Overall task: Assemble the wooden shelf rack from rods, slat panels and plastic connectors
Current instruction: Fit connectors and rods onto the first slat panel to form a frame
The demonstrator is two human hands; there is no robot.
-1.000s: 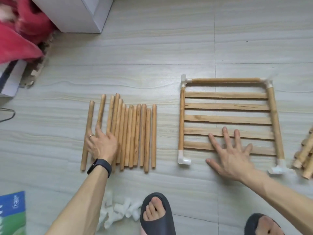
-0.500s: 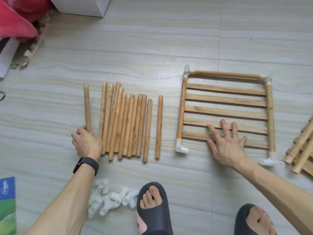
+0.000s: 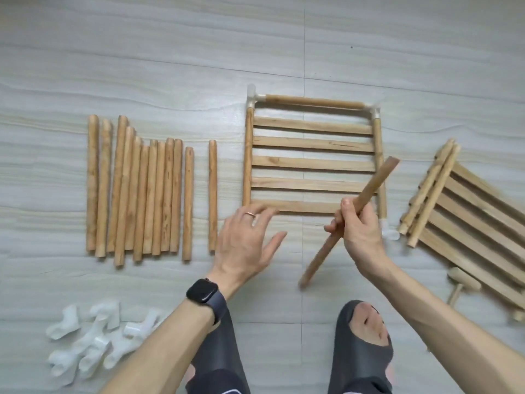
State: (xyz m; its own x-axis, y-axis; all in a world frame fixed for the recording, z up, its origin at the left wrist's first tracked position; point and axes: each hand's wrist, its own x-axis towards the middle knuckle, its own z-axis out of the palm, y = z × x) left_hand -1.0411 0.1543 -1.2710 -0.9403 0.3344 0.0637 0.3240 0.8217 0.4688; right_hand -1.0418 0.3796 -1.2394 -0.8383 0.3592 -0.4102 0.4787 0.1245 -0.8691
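near the feet lies a heap of white connectors point(image 3: 93, 345), too jumbled to count. the left hand point(image 3: 247, 243) is spread; the right hand point(image 3: 358, 231) grips one rod point(image 3: 372, 186), tilted over the five-slat frame point(image 3: 312, 143). twelve rods point(image 3: 150, 194) lie in a row at the left

The floor point(image 3: 170, 66) has big pale grey tiles with wavy lines. On the left, a row of wooden rods point(image 3: 136, 194) lies side by side. One more rod point(image 3: 212, 194) lies a little apart from it. In the middle lies a slat panel point(image 3: 312, 163) with rods on three sides and white corner connectors point(image 3: 252, 98). On the right is a tilted stack of slat panels point(image 3: 468, 211), with a small wooden mallet point(image 3: 461, 282) near it. A pile of white plastic connectors point(image 3: 93, 342) lies at the bottom left. Two dark slippers point(image 3: 365, 345) stand on the floor.
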